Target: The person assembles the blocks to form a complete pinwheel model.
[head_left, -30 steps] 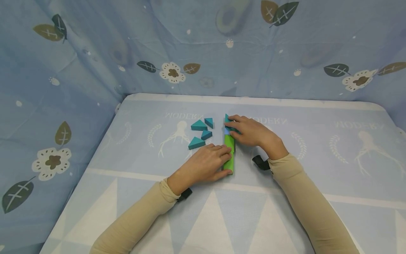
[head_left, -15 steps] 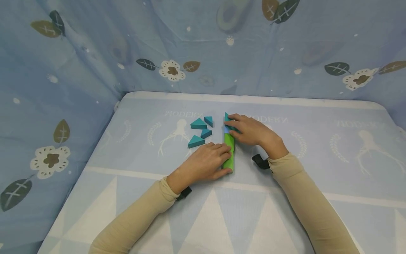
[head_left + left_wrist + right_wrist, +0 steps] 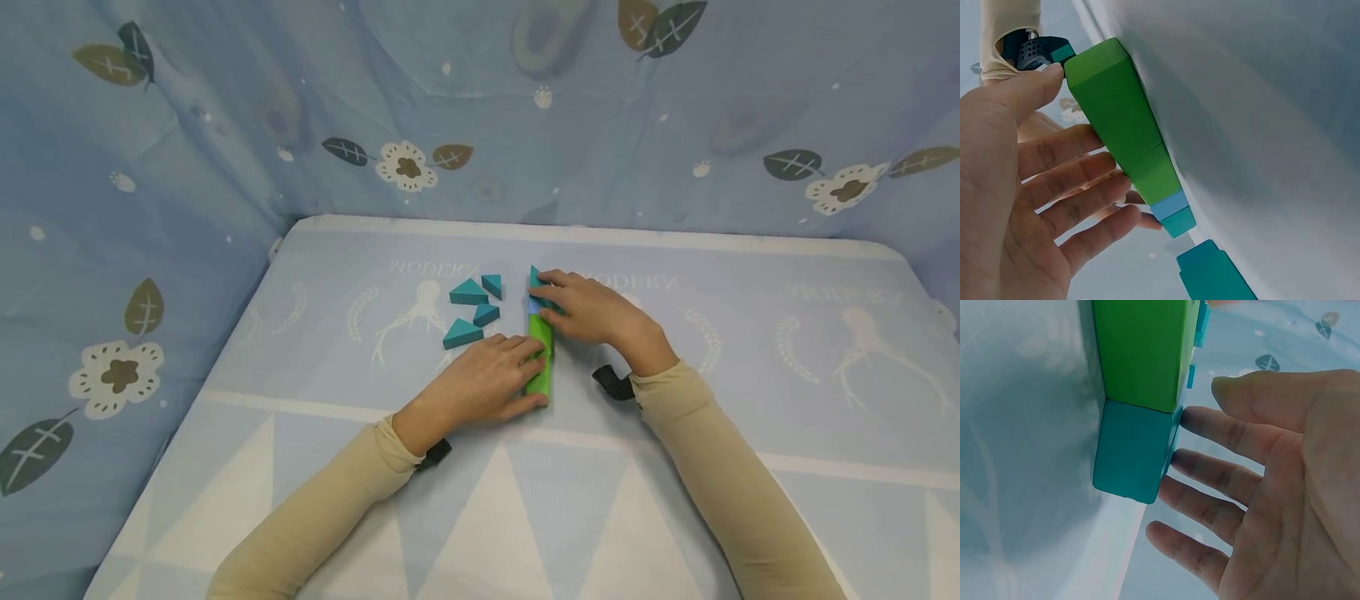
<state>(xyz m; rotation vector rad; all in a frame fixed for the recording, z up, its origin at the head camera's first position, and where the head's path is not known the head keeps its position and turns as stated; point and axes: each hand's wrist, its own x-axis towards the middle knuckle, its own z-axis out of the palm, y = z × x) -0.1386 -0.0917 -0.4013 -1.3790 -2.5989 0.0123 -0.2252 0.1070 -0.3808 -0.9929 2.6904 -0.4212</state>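
A row of wooden-looking blocks lies on the table in the head view. Two green blocks (image 3: 538, 383) form its near part, then come a light blue piece (image 3: 534, 307) and a teal triangular block (image 3: 534, 275) at the far end. My left hand (image 3: 491, 381) lies along the left side of the green blocks, its fairly straight fingertips touching them and the thumb by the near end. On the opposite side, my right hand (image 3: 596, 311) touches the far teal and blue pieces with extended fingers. The right wrist view shows those fingertips against a teal block (image 3: 1132, 450).
Several loose teal triangular blocks (image 3: 468, 293) lie left of the row, beyond my left hand. The table (image 3: 750, 333) has a patterned pale blue and white cover. A blue printed curtain (image 3: 480, 100) hangs behind it and on the left.
The head view has shifted slightly. Both hands keep their places at the row, and the blocks have not visibly moved.
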